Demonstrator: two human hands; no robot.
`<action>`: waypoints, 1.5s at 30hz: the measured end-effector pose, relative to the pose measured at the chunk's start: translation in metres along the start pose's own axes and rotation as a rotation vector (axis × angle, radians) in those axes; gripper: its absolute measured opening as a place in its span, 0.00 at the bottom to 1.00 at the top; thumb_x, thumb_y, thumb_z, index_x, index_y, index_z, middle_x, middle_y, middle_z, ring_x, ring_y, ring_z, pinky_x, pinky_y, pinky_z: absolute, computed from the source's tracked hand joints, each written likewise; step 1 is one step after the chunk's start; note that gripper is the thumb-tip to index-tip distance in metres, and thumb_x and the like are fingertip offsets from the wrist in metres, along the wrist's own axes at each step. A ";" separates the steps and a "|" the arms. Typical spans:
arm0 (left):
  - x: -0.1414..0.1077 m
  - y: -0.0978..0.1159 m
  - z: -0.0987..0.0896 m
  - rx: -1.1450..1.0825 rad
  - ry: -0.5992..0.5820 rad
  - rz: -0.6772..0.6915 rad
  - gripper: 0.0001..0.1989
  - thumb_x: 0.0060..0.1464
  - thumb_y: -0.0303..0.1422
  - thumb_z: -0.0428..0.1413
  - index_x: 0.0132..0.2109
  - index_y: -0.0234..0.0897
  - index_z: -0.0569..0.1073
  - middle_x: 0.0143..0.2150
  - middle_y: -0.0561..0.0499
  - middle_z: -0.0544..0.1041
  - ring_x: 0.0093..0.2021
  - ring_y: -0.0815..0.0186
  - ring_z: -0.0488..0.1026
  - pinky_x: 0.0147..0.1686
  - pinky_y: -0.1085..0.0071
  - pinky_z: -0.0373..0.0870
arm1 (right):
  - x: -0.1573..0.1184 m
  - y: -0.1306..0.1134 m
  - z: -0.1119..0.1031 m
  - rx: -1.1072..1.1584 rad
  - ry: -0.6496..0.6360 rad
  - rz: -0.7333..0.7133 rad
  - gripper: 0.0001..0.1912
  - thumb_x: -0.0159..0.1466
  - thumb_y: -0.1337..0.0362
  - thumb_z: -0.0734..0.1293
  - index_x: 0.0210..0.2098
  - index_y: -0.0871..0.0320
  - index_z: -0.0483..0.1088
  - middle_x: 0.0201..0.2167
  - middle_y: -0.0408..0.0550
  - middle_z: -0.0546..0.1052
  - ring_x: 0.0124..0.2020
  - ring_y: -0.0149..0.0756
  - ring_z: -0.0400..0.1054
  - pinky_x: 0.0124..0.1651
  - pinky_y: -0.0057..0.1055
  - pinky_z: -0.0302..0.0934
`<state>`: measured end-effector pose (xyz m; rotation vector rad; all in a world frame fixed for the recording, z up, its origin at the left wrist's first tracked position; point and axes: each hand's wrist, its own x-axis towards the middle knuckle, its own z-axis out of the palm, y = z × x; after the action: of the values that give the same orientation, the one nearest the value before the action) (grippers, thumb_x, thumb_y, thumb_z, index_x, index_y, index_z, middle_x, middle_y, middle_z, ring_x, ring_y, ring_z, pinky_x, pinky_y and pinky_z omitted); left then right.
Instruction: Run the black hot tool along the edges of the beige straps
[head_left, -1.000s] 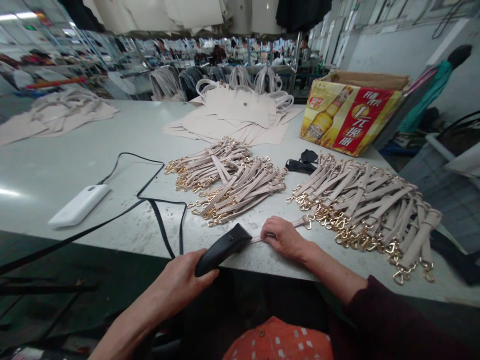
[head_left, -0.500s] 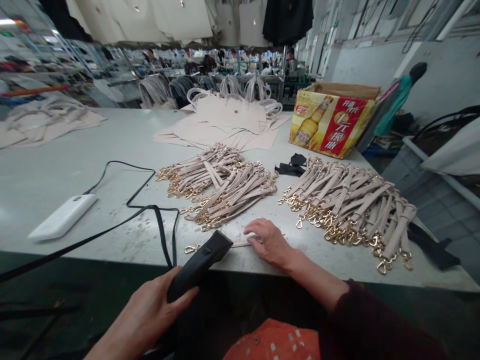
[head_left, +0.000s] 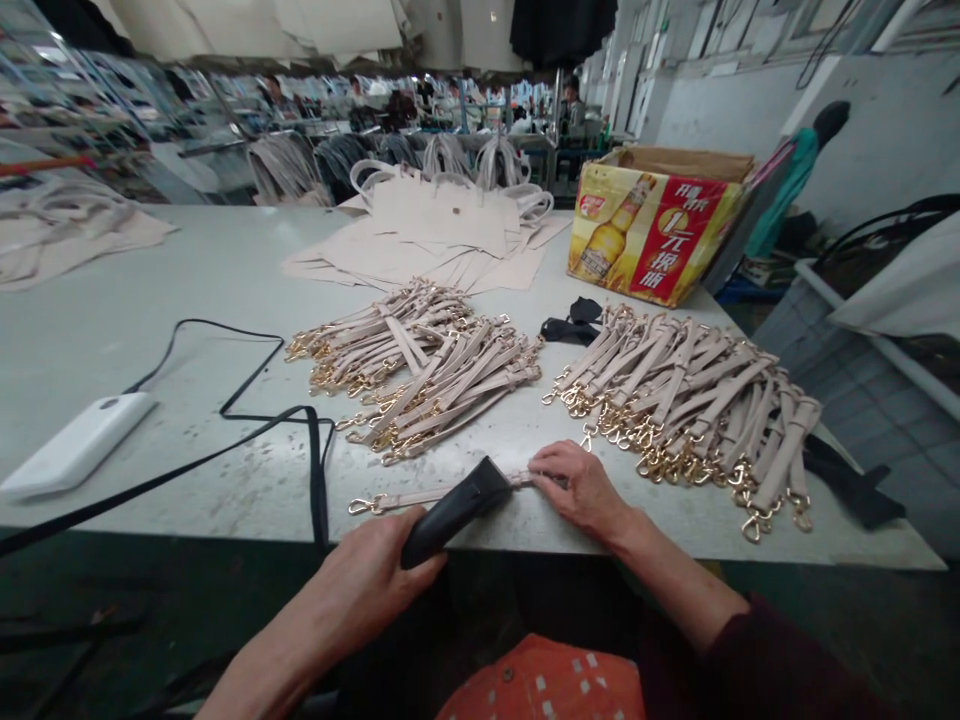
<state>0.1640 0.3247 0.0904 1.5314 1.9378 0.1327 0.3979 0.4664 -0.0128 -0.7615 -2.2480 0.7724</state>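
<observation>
- Left hand (head_left: 367, 585) grips a black wedge-shaped handheld tool (head_left: 454, 510), tip on a beige leather strap (head_left: 420, 496).
- Right hand (head_left: 581, 490) presses the strap flat against the grey table (head_left: 150, 300).

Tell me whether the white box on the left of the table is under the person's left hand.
No: the left hand grips a black tool at the table's near edge, while the white box lies apart, far to the left.
</observation>
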 end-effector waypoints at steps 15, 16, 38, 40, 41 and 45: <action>0.005 -0.007 0.001 0.108 -0.015 -0.072 0.10 0.55 0.37 0.51 0.40 0.40 0.73 0.32 0.50 0.78 0.36 0.59 0.77 0.34 0.71 0.63 | -0.007 0.009 -0.013 0.026 -0.020 0.027 0.09 0.57 0.73 0.72 0.38 0.56 0.78 0.35 0.48 0.80 0.39 0.40 0.70 0.46 0.37 0.64; 0.003 -0.005 0.000 0.116 -0.021 -0.079 0.09 0.55 0.37 0.50 0.39 0.40 0.72 0.32 0.51 0.78 0.36 0.59 0.77 0.33 0.71 0.63 | -0.008 0.010 -0.012 0.035 -0.017 0.023 0.10 0.57 0.73 0.72 0.38 0.56 0.78 0.35 0.48 0.80 0.40 0.40 0.70 0.46 0.37 0.63; 0.016 0.038 -0.013 0.324 -0.153 -0.024 0.12 0.53 0.35 0.52 0.44 0.41 0.73 0.41 0.44 0.80 0.44 0.54 0.77 0.42 0.65 0.66 | -0.005 0.013 -0.014 0.216 -0.035 0.106 0.14 0.57 0.74 0.72 0.42 0.55 0.79 0.36 0.47 0.81 0.39 0.36 0.73 0.44 0.32 0.65; 0.020 0.039 -0.013 0.329 -0.162 -0.001 0.11 0.52 0.34 0.52 0.43 0.42 0.73 0.40 0.46 0.80 0.42 0.55 0.77 0.41 0.66 0.66 | -0.005 0.013 -0.014 0.225 -0.032 0.115 0.14 0.57 0.74 0.72 0.42 0.54 0.79 0.37 0.46 0.81 0.39 0.36 0.74 0.44 0.32 0.65; 0.023 0.039 -0.013 0.334 -0.160 0.015 0.11 0.52 0.34 0.52 0.43 0.42 0.73 0.39 0.46 0.80 0.41 0.55 0.77 0.40 0.66 0.65 | -0.005 0.013 -0.014 0.230 -0.031 0.119 0.15 0.57 0.73 0.72 0.43 0.54 0.79 0.37 0.46 0.81 0.39 0.36 0.74 0.44 0.32 0.66; 0.029 0.040 -0.009 0.349 -0.142 0.049 0.09 0.53 0.35 0.52 0.39 0.42 0.73 0.36 0.47 0.80 0.38 0.57 0.77 0.36 0.67 0.63 | -0.003 0.011 -0.017 0.251 -0.047 0.123 0.16 0.57 0.73 0.72 0.44 0.54 0.79 0.38 0.46 0.82 0.40 0.37 0.75 0.46 0.33 0.66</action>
<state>0.1896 0.3658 0.1037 1.7580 1.8802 -0.3017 0.4157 0.4769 -0.0110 -0.7709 -2.1071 1.1169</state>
